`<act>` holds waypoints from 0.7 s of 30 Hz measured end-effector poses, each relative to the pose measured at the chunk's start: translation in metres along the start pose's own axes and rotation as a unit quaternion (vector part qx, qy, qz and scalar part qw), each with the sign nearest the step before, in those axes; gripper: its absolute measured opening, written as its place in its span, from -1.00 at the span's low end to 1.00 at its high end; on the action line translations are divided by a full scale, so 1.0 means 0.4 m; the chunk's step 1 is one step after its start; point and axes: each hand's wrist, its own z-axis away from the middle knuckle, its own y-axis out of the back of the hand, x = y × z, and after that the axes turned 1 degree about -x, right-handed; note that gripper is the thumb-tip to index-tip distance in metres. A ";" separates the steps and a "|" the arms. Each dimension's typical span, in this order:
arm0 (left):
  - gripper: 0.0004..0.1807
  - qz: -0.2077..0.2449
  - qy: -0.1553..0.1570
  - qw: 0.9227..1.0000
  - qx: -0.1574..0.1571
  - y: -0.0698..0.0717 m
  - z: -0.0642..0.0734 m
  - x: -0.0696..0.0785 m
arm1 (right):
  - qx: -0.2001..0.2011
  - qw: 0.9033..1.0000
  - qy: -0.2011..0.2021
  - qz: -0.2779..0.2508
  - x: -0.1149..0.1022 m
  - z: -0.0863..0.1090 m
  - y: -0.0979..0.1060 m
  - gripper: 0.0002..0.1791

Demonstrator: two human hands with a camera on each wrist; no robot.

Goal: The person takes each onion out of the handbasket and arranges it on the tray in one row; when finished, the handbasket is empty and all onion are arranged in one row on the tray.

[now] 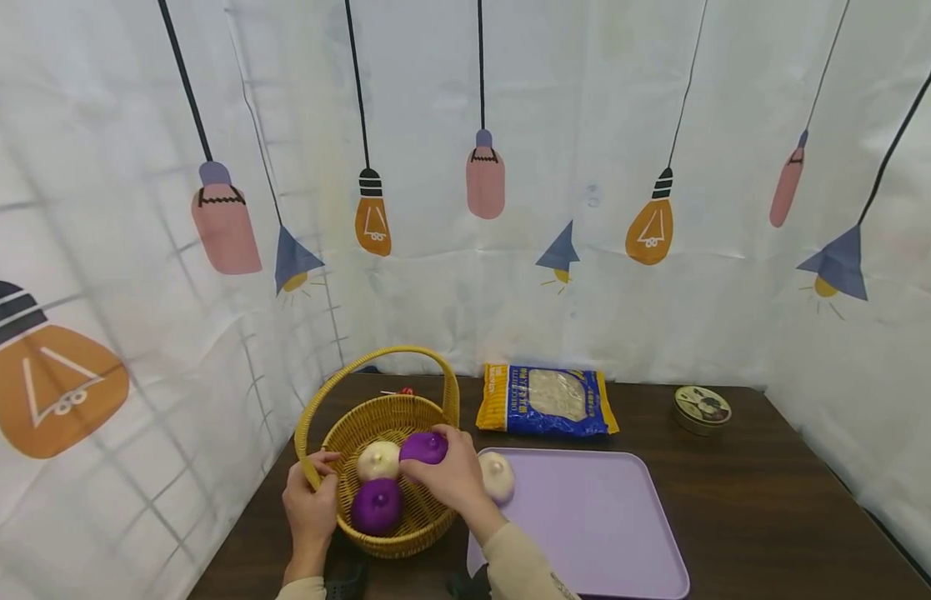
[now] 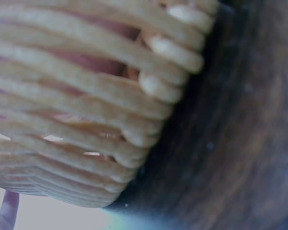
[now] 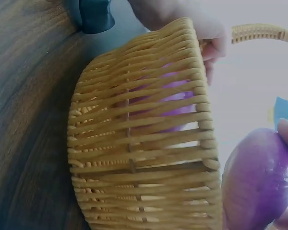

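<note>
In the head view my right hand (image 1: 453,471) holds a round purple bun-like piece (image 1: 423,447) with a small nub, over the right side of a yellow wicker basket (image 1: 416,550). The right wrist view has this purple piece (image 3: 257,179) pinched between fingers and thumb, just beyond the basket's rim (image 3: 201,96). My left hand (image 1: 312,496) grips the basket's left rim near the foot of the arched handle (image 1: 303,417). Inside the basket lie a white piece (image 1: 378,461) and another purple piece (image 1: 377,506). Woven strands (image 2: 86,91) fill the left wrist view.
A lilac tray (image 1: 585,525) lies right of the basket, with a white bun-like piece (image 1: 497,477) at its left edge. Behind it is a blue and yellow pasta bag (image 1: 555,402). A round tin (image 1: 701,408) stands at the back right of the dark wooden table (image 1: 765,500).
</note>
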 end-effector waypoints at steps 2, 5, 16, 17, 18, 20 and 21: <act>-0.81 0.000 0.002 1.000 -0.001 0.001 0.000 0.001 | -0.002 1.000 -0.001 -0.008 0.001 0.005 0.010 -0.15; -0.82 -0.002 0.005 1.000 -0.001 0.000 0.000 0.008 | -0.006 1.000 0.003 -0.016 0.006 0.013 0.027 -0.15; -0.86 0.002 0.007 1.000 -0.003 -0.001 0.002 0.045 | -0.026 0.998 0.043 -0.030 0.047 0.037 0.120 -0.19; -0.85 -0.001 0.008 1.000 -0.003 -0.001 0.002 0.037 | -0.026 0.998 0.047 -0.030 0.052 0.038 0.129 -0.21; -0.84 -0.002 0.010 1.000 -0.003 -0.001 0.001 0.028 | -0.026 0.998 0.050 -0.031 0.058 0.040 0.137 -0.22; -0.83 -0.007 0.013 1.000 -0.006 -0.002 0.001 0.014 | -0.021 0.998 0.054 -0.029 0.070 0.042 0.153 -0.23; -0.82 -0.008 0.014 1.000 -0.007 -0.001 0.001 0.009 | -0.018 0.998 0.055 -0.030 0.076 0.043 0.161 -0.23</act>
